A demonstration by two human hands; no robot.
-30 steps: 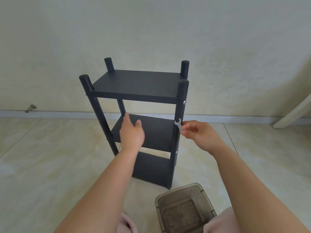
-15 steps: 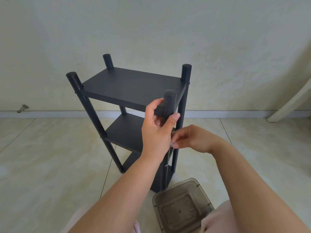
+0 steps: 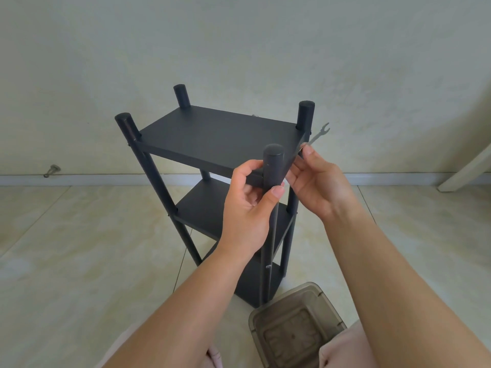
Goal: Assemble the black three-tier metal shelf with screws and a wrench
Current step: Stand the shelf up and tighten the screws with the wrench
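Shelf (image 3: 218, 134) stands upright on the floor; left hand (image 3: 249, 208) grips its near corner post (image 3: 273, 168), right hand (image 3: 316, 181) beside that post pinches the small wrench (image 3: 318, 134). Steady the post firmly and seat the wrench squarely before turning.

The tall three-tier metal shelf (image 3: 218, 136) is black all over, posts and boards. The thin little wrench (image 3: 318, 134) is shiny silver. The see-through plastic box (image 3: 295, 328) is smoky brown. The tiled floor (image 3: 79, 248) is cream with soft yellow swirls. The wall (image 3: 239, 49) is pale cream, with a white strip along its bottom.
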